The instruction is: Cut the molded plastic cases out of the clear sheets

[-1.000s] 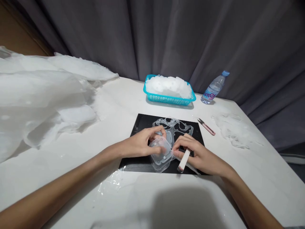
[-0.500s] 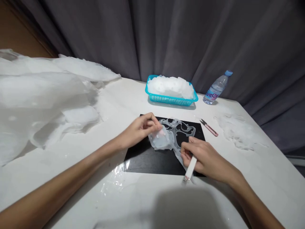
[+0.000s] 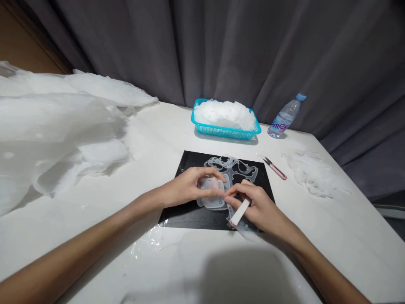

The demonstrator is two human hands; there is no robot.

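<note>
A translucent plastic sheet with cut-out holes (image 3: pixel 236 167) lies on a black mat (image 3: pixel 190 211) in the middle of the white table. My left hand (image 3: pixel 190 185) pinches a small clear plastic piece (image 3: pixel 210 188) attached to that sheet, fingers closed round it. My right hand (image 3: pixel 256 207) is closed on a small white knife-like tool (image 3: pixel 239 212), its tip against the edge of the clear piece. The two hands meet over the mat's near half.
A turquoise basket (image 3: pixel 225 131) full of white plastic pieces stands at the back. A water bottle (image 3: pixel 284 117) and pink snips (image 3: pixel 274 167) lie to the right, near loose scraps (image 3: pixel 313 173). A big heap of white sheets (image 3: pixel 57 126) fills the left. Grey curtain behind.
My left hand had lifted the clear piece up and away from my right hand; now it is back down on the mat, and my right hand has brought the tool to it again.
</note>
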